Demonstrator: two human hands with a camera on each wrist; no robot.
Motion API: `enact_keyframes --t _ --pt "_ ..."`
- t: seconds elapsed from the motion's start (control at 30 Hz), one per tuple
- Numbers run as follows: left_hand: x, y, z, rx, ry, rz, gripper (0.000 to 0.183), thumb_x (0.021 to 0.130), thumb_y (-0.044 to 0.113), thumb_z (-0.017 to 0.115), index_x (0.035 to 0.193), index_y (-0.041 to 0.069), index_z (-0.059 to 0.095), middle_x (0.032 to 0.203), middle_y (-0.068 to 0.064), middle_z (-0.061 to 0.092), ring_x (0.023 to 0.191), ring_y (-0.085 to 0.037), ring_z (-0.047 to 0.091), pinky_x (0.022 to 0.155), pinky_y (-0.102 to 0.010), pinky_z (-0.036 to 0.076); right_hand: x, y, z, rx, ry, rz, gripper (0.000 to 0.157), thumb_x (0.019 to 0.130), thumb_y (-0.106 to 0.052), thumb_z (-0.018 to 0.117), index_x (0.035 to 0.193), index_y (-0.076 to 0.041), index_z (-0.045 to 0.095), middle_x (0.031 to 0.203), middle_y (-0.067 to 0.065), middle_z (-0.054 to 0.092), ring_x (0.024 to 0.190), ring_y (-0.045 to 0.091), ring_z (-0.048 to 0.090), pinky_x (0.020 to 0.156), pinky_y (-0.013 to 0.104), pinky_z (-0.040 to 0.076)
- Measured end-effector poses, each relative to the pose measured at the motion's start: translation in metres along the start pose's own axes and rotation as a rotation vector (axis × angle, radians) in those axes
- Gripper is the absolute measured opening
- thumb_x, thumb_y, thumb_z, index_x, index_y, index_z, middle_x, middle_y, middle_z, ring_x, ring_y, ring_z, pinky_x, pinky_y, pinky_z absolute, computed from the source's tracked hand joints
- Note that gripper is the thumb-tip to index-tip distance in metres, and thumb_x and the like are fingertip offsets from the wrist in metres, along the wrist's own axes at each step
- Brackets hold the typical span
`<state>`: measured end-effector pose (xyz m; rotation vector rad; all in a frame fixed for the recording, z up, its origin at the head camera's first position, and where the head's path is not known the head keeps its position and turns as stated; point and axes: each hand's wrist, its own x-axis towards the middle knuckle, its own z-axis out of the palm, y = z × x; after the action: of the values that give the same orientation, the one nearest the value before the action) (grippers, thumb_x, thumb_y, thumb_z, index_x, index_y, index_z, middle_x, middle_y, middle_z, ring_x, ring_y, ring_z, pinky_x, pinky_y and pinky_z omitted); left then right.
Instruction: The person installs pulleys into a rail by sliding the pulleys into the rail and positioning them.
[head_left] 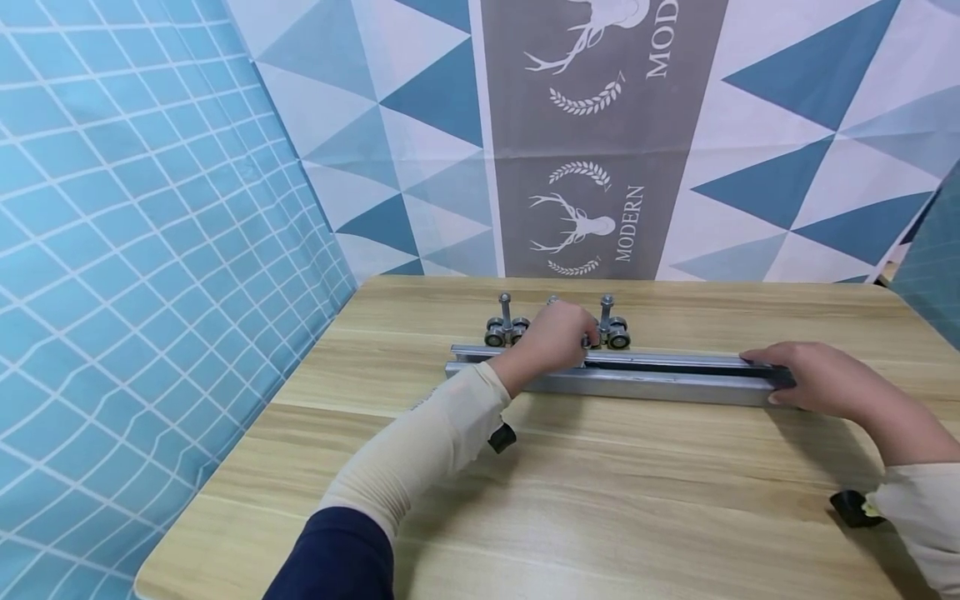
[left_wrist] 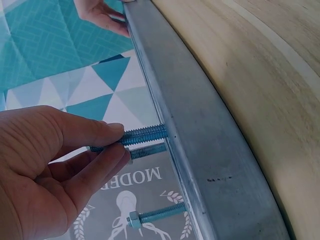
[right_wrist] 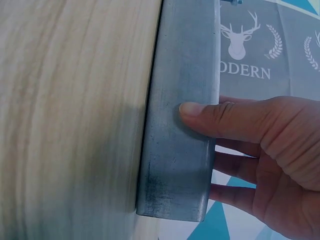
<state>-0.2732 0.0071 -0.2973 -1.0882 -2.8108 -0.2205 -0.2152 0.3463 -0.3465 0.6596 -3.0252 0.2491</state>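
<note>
From the head view, here's the metal rail (head_left: 645, 387), lying lengthwise on the wooden worktop (head_left: 600, 500), its dark slot facing up. The left hand (head_left: 553, 337) is over the rail's left half, its fingertips mostly hidden from this angle. Over to the right hand (head_left: 825, 382), and it's wrapped over the rail's right end. Just beyond the rail, two wheeled rollers stand with bolts pointing upward: the left roller (head_left: 506, 323) and the right roller (head_left: 609, 325), either side of the left hand. Behind it all, a patterned wall cloth (head_left: 420, 100) with triangles and deer; a blue checked sheet (head_left: 127, 250) on the left.

Now the left wrist view, and there's the grip: thumb and fingers pinching a threaded bolt (left_wrist: 145, 134), which meets the rail's edge. Whether it sits inside the slot, I cannot tell. Two more bolts show nearby, the nearer one carrying a nut (left_wrist: 134, 220).

Right wrist view: the thumb lies flat on the rail's side near its end, the other fingers behind the far edge, gripping it.
</note>
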Motion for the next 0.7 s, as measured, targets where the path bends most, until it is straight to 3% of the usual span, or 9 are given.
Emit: enact_keyframes --t 0.2,0.7 --pt "0.002 0.003 0.001 -0.002 0.013 0.019 0.034 0.074 -0.008 0.063 0.095 0.014 0.078 0.098 0.006 0.073 0.087 -0.008 0.065 0.077 -0.020 0.050 0.001 0.004 0.001 0.018 0.011 -0.037 0.061 0.068 -0.001 0.084 0.124 0.009 0.061 0.117 0.029 0.062 0.108 0.047 0.058 0.085 0.059 0.047" --pt "0.007 0.013 0.003 0.019 0.028 0.028 0.031 0.076 -0.005 0.065 0.094 0.017 0.078 0.097 0.007 0.073 0.089 -0.008 0.065 0.078 -0.020 0.050 -0.005 0.011 0.003 0.089 0.055 0.029 0.061 0.067 -0.010 0.087 0.122 0.006 0.063 0.118 0.030 0.061 0.108 0.048 0.057 0.086 0.062 0.045"
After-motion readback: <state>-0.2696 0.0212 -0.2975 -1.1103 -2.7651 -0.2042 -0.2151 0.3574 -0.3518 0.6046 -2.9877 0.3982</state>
